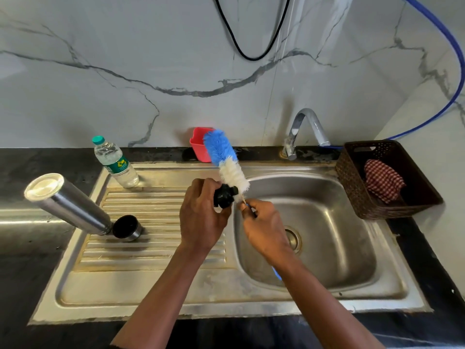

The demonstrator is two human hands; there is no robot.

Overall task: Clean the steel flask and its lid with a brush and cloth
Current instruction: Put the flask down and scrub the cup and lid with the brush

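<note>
My left hand (201,217) grips a black flask lid (224,196) above the divide between the drainboard and the basin. My right hand (264,225) holds the thin handle of a bottle brush (226,162); its blue and white bristles point up and away, and the white part touches the lid. The steel flask (66,204) stands upside down on the left of the drainboard. Beside its mouth sits a steel cup with a black inside (127,227). A red checked cloth (382,180) lies in the brown basket at the right.
The steel sink basin (339,222) lies under my right hand, with a chrome tap (305,129) behind it. A clear water bottle (114,162) stands at the drainboard's far left. A red plastic holder (198,143) stands against the marble wall. The brown basket (352,182) sits on the dark counter.
</note>
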